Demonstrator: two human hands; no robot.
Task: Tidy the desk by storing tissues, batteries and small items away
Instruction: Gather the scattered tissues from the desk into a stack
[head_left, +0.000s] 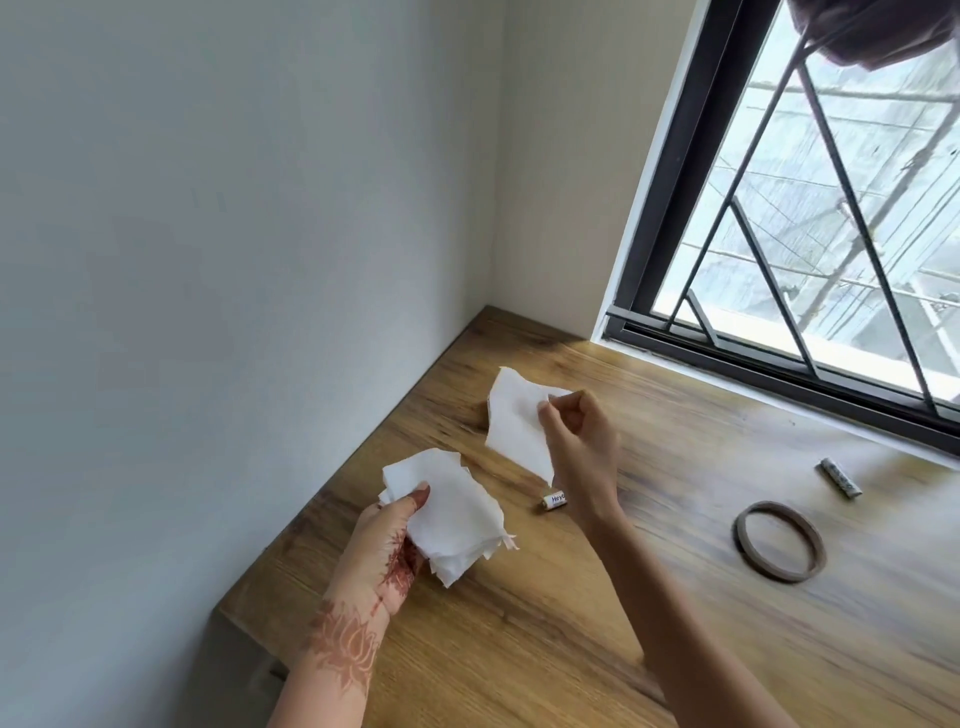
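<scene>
On the desk (519, 649), a battery (554, 501) lies left of a ring (779, 541), another battery (840, 478) behind it.

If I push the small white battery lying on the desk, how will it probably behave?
The battery is a cylinder lying on its side, so it would probably roll. The wooden desk looks smooth and flat, so little would stop it. It seems rigid, unlike the tissue hanging limp from the right hand.

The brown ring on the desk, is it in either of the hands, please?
No, the brown ring lies alone on the desk, apart from both hands.
</scene>
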